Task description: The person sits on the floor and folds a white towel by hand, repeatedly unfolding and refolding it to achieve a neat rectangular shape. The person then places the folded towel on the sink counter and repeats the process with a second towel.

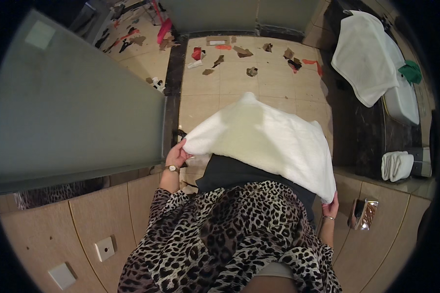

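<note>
A white terry towel (242, 128) is spread out in front of my body, stretched between both hands. My left hand (178, 154), with a wristwatch on its wrist, pinches one corner of it. At the opposite corner, lower on the right, my right hand (330, 207) grips the cloth, its fingers partly covered. The towel's far edge rises to a blunt peak, and a shadow falls across parts of it. Below it show my dark lower garment and leopard-print top.
Torn cardboard (243, 51) and other scraps litter the tiled floor (238, 86). To the left stands a frosted glass panel (84, 106). At right, a white towel (366, 55) drapes over a washbasin (403, 102), near a green cloth (410, 72) and a folded towel (396, 166). A pink dustpan (164, 30) lies far left.
</note>
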Demonstrator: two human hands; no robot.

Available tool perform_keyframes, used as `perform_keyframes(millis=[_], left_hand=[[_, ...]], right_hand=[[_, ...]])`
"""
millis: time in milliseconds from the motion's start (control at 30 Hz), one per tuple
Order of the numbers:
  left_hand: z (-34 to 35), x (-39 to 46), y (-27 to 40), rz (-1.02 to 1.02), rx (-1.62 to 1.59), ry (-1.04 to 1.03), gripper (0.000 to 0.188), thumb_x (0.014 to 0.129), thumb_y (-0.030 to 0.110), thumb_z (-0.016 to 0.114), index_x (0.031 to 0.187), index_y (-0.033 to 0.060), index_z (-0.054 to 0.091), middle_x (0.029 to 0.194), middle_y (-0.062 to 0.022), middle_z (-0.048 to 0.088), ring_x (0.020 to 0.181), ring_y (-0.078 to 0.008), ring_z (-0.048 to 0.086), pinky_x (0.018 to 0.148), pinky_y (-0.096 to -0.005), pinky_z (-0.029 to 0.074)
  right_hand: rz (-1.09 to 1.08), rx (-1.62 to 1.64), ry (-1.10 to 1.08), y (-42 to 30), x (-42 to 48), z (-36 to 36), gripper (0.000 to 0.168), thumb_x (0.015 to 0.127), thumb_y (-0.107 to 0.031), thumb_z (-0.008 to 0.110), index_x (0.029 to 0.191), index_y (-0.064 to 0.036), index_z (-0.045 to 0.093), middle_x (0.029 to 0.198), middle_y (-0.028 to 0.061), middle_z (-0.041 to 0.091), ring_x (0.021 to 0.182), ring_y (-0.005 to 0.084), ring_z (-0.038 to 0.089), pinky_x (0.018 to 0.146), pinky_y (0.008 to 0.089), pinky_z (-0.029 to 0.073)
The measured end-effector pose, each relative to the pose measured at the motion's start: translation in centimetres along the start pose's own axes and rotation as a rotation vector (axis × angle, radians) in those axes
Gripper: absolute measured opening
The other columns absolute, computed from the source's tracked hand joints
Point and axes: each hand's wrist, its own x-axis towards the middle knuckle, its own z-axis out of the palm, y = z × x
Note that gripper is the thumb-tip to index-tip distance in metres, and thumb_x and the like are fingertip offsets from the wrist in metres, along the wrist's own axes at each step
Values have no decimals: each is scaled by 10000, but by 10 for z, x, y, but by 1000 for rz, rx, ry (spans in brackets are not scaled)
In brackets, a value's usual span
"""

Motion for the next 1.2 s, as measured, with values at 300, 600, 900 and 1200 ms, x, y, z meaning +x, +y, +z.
perform_keyframes(millis=[300,600,900,1200], left_hand=[[13,-11,23,90,173,13,310,957,198,633,1207,19,594,1200,-132,665,1068,-258,660,858,-391,571],[-8,9,31,54,277,119,347,967,277,630,1216,38,595,1102,-94,698,881,-229,672,672,-337,527],[26,1,46,179,371,167,416,942,219,653,1311,99,502,1128,-62,655,876,-192,621,604,-318,455],[48,5,47,212,433,159,392,924,113,659,1281,56,506,1121,-81,651,905,-209,620,663,-339,466]], right_hand=[[100,-253,125,-4,4,-14,313,956,-223,620,1224,-61,629,1043,56,701,836,150,680,621,297,563],[189,-72,147,19,-23,16,277,971,-247,615,1185,-70,630,1054,48,702,814,163,673,668,277,540],[-656,-1137,176,3,-51,134,182,796,-89,772,946,-10,708,908,54,674,834,184,641,758,304,498],[-946,-1575,56,-1,-77,188,144,783,-33,706,927,-40,711,1070,109,611,879,286,623,774,374,512]])
